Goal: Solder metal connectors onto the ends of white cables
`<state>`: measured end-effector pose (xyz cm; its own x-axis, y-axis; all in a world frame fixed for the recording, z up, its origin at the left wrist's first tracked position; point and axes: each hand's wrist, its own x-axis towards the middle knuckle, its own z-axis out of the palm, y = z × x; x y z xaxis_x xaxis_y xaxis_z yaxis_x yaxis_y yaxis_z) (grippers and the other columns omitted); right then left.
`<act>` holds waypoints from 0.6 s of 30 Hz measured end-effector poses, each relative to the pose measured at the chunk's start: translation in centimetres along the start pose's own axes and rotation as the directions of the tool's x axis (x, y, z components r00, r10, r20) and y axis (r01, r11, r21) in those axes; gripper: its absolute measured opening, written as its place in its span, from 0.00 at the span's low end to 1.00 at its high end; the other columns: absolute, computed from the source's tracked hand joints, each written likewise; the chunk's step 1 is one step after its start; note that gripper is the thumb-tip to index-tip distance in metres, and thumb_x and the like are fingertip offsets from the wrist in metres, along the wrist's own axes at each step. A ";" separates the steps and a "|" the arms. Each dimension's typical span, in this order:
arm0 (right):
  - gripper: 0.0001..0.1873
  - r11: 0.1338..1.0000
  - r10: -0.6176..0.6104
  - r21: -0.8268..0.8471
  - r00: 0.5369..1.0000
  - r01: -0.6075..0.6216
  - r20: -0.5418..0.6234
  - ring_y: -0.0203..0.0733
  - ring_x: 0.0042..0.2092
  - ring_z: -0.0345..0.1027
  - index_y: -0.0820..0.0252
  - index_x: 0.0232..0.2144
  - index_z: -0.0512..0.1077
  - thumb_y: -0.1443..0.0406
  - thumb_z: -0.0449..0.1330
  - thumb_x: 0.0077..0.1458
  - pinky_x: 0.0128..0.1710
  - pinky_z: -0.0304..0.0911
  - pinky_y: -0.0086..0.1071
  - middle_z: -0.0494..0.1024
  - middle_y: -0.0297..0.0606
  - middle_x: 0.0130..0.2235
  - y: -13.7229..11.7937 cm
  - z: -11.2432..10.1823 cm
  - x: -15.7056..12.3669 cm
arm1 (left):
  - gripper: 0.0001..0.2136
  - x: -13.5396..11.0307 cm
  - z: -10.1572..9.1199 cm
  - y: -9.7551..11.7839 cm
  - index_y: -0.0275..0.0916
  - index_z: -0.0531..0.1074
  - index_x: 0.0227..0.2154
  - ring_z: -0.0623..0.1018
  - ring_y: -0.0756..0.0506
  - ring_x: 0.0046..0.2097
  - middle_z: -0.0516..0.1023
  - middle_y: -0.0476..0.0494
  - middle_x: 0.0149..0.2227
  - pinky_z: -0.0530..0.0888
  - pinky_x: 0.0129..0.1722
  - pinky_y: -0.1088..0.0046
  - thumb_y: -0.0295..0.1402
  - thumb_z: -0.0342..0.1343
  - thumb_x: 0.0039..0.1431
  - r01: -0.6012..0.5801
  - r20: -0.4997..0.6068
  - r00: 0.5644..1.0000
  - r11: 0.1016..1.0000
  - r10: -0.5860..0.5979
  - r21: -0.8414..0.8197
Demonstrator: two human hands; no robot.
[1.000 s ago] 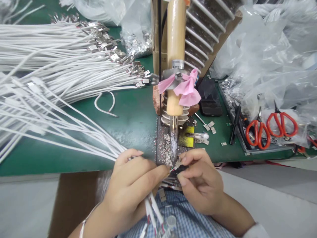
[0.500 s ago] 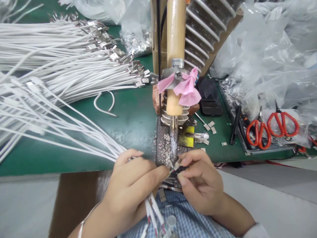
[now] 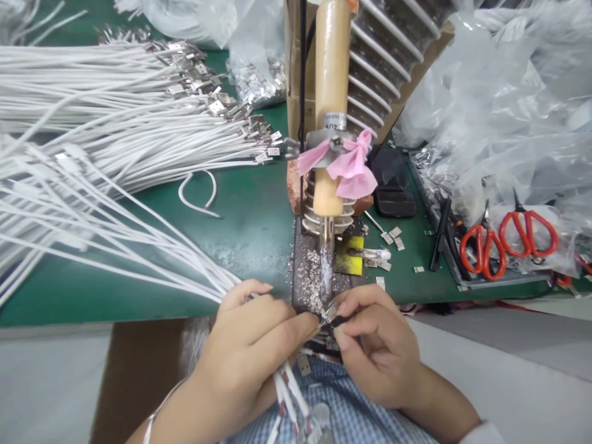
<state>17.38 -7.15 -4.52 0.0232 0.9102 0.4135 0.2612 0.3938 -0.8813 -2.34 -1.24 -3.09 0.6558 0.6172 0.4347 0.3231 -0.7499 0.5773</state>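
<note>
My left hand point(image 3: 252, 348) is closed around a bundle of white cables point(image 3: 203, 277) that runs in from the left. Stripped cable ends with thin coloured wires point(image 3: 292, 394) hang below it. Its thumb and forefinger pinch fine wires just under the tip of an upright soldering iron point(image 3: 329, 200). Opposite, my right hand point(image 3: 379, 345) is closed, its fingertips pinching a small metal USB connector point(image 3: 330, 312) against those wires at the iron's tip. The fingers partly cover the connector, and whether the tip touches the joint is unclear.
Piled white cables with USB plugs point(image 3: 222, 117) cover the green table's left. A pink tie point(image 3: 354, 169) wraps the iron's clamp. Yellow sponge point(image 3: 349, 256), loose connectors point(image 3: 395, 232) and red-handled scissors point(image 3: 528, 231) lie to the right, near plastic bags point(image 3: 485, 105).
My right hand has shifted slightly down, and the connector has turned a little between its fingertips. My left hand keeps its grip on the cables. The whole view has shifted slightly.
</note>
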 end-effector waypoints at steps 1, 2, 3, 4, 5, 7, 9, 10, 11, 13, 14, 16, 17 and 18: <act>0.15 1.000 0.001 0.000 1.000 -0.001 0.001 0.39 0.42 0.71 0.57 0.35 0.68 0.79 0.57 0.50 0.42 0.72 0.35 0.69 0.37 0.41 0.0 -0.1 0.0 | 0.14 0.0 0.0 0.0 0.38 0.75 0.43 0.73 0.50 0.28 0.74 0.51 0.28 0.60 0.51 0.60 0.18 0.49 0.60 0.002 0.000 1.000 1.000 -0.002 -0.002; 0.14 1.000 0.002 0.000 1.000 -0.002 0.003 0.39 0.41 0.71 0.57 0.35 0.68 0.79 0.57 0.49 0.42 0.72 0.34 0.69 0.37 0.40 -0.1 -0.1 -0.1 | 0.14 0.0 0.0 0.0 0.38 0.75 0.42 0.73 0.50 0.28 0.74 0.51 0.28 0.60 0.50 0.60 0.18 0.49 0.59 0.003 -0.004 1.000 1.000 -0.003 -0.003; 0.14 1.000 0.005 0.000 1.000 -0.005 0.006 0.38 0.41 0.71 0.57 0.35 0.68 0.79 0.57 0.49 0.42 0.72 0.34 0.69 0.37 0.40 -0.1 -0.2 -0.1 | 0.14 0.0 0.0 0.0 0.38 0.75 0.42 0.73 0.50 0.28 0.74 0.51 0.28 0.60 0.50 0.60 0.18 0.50 0.59 0.004 -0.008 1.000 1.000 -0.004 -0.004; 0.14 1.000 0.006 -0.001 1.000 -0.006 0.007 0.38 0.41 0.71 0.57 0.35 0.68 0.79 0.57 0.49 0.41 0.72 0.34 0.69 0.37 0.40 -0.1 -0.3 -0.2 | 0.14 0.0 0.0 0.0 0.38 0.75 0.42 0.73 0.50 0.28 0.74 0.51 0.28 0.61 0.50 0.60 0.18 0.50 0.60 0.006 -0.010 1.000 1.000 -0.006 -0.004; 0.14 1.000 0.007 -0.002 1.000 -0.007 0.007 0.38 0.40 0.71 0.57 0.35 0.68 0.79 0.57 0.49 0.41 0.72 0.34 0.70 0.37 0.40 -0.1 -0.3 -0.2 | 0.13 0.1 0.0 0.1 0.38 0.74 0.42 0.73 0.50 0.28 0.74 0.51 0.28 0.61 0.50 0.61 0.18 0.50 0.60 0.005 -0.010 1.000 1.000 -0.005 -0.003; 0.14 1.000 0.009 -0.007 1.000 -0.009 0.007 0.39 0.39 0.71 0.57 0.34 0.68 0.79 0.57 0.49 0.40 0.72 0.35 0.70 0.37 0.39 -0.1 -0.4 -0.3 | 0.12 0.2 0.0 0.1 0.38 0.74 0.41 0.73 0.50 0.27 0.74 0.52 0.27 0.62 0.49 0.62 0.19 0.50 0.62 0.005 -0.010 1.000 1.000 -0.005 0.004; 0.14 1.000 0.009 -0.014 1.000 -0.009 0.006 0.40 0.38 0.72 0.56 0.34 0.68 0.78 0.57 0.48 0.38 0.73 0.35 0.71 0.37 0.38 -0.1 -0.5 -0.3 | 0.09 0.3 0.0 0.2 0.38 0.74 0.41 0.74 0.50 0.27 0.75 0.53 0.27 0.63 0.48 0.62 0.21 0.51 0.63 0.010 -0.008 1.000 1.000 -0.010 0.019; 0.14 1.000 0.007 -0.017 1.000 -0.007 0.009 0.40 0.37 0.72 0.56 0.34 0.68 0.78 0.57 0.48 0.37 0.73 0.35 0.71 0.37 0.38 -0.1 -0.6 -0.3 | 0.09 0.4 0.1 0.2 0.38 0.74 0.41 0.74 0.50 0.27 0.75 0.53 0.27 0.64 0.48 0.62 0.22 0.52 0.63 0.016 -0.011 1.000 1.000 -0.016 0.026; 0.14 1.000 0.005 -0.020 1.000 -0.005 0.012 0.40 0.37 0.72 0.56 0.34 0.68 0.78 0.57 0.48 0.37 0.73 0.35 0.71 0.37 0.38 -0.1 -0.6 -0.4 | 0.08 0.4 0.1 0.2 0.38 0.74 0.41 0.74 0.50 0.27 0.75 0.52 0.27 0.65 0.48 0.62 0.22 0.53 0.63 0.021 -0.011 1.000 0.999 -0.020 0.030; 0.14 1.000 0.000 -0.026 1.000 0.000 0.018 0.40 0.37 0.72 0.56 0.34 0.68 0.78 0.57 0.48 0.36 0.73 0.35 0.72 0.37 0.37 -0.2 -0.6 -0.3 | 0.08 0.3 0.2 0.2 0.38 0.74 0.41 0.74 0.50 0.28 0.76 0.52 0.28 0.65 0.49 0.62 0.22 0.54 0.63 0.025 -0.012 1.000 0.999 -0.025 0.033; 0.14 1.000 0.000 -0.030 1.000 0.001 0.021 0.40 0.36 0.72 0.56 0.34 0.68 0.78 0.57 0.48 0.36 0.73 0.35 0.72 0.37 0.37 -0.2 -0.6 -0.3 | 0.08 0.3 0.3 0.2 0.38 0.74 0.41 0.74 0.50 0.28 0.75 0.52 0.28 0.65 0.49 0.62 0.23 0.54 0.63 0.025 -0.015 1.000 0.999 -0.025 0.030; 0.13 0.999 -0.001 -0.032 1.000 0.002 0.025 0.40 0.36 0.72 0.56 0.34 0.68 0.78 0.57 0.49 0.35 0.73 0.35 0.72 0.37 0.37 -0.2 -0.7 -0.3 | 0.08 0.1 0.3 0.2 0.38 0.74 0.41 0.74 0.50 0.28 0.75 0.52 0.27 0.64 0.49 0.61 0.23 0.54 0.63 0.023 -0.021 1.000 0.999 -0.023 0.022; 0.13 1.000 -0.001 -0.031 1.000 0.002 0.026 0.41 0.36 0.72 0.56 0.34 0.68 0.77 0.57 0.49 0.35 0.73 0.35 0.72 0.37 0.37 -0.3 -0.7 -0.3 | 0.08 0.1 0.2 0.2 0.38 0.74 0.41 0.74 0.50 0.28 0.75 0.52 0.27 0.64 0.49 0.61 0.23 0.54 0.63 0.024 -0.021 1.000 1.000 -0.023 0.019; 0.13 1.000 -0.003 -0.030 1.000 0.004 0.028 0.41 0.36 0.72 0.56 0.34 0.68 0.77 0.57 0.49 0.35 0.73 0.35 0.72 0.37 0.37 -0.3 -0.7 -0.3 | 0.08 0.0 0.2 0.2 0.38 0.74 0.41 0.74 0.50 0.28 0.75 0.51 0.27 0.64 0.49 0.61 0.22 0.54 0.63 0.025 -0.019 1.000 1.000 -0.025 0.014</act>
<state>17.97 -7.60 -4.21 -0.0050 0.9124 0.4094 0.2904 0.3931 -0.8725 -2.12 -1.42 -3.08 0.6347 0.6398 0.4333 0.3488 -0.7376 0.5782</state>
